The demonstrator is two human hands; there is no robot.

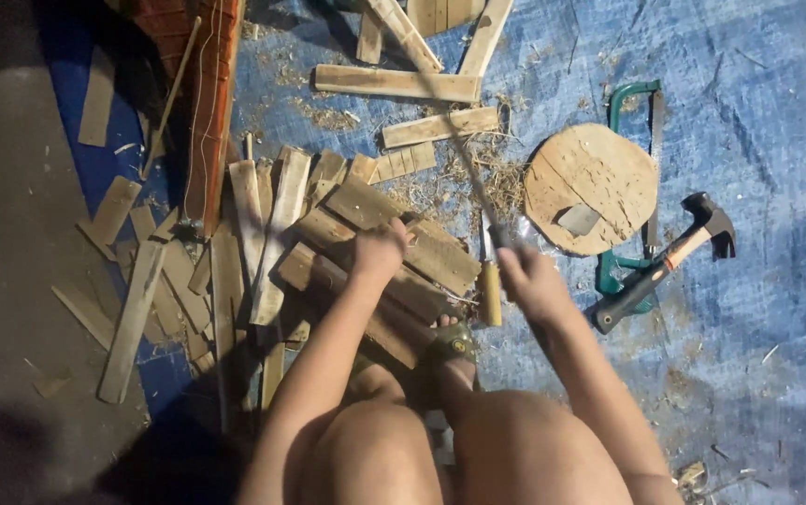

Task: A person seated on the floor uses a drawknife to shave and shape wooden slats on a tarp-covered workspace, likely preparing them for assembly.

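My left hand (380, 251) grips the end of a short brown wood plank (422, 245) that lies on a pile of wood offcuts (263, 234) in front of my knees. My right hand (529, 279) is shut on a long thin blade (467, 164), blurred by motion, which slants up and left over the plank. Between my two hands a tool with a yellow handle (491, 292) lies on the ground. My sandalled foot (454, 344) rests against the wood pile.
A blue tarp (758, 140) covers the ground. On it lie a round wooden disc (590, 182), a green hacksaw frame (629, 93), a claw hammer (674, 260) and pale planks (398, 82) with shavings. A red brick post (207, 103) stands at the left.
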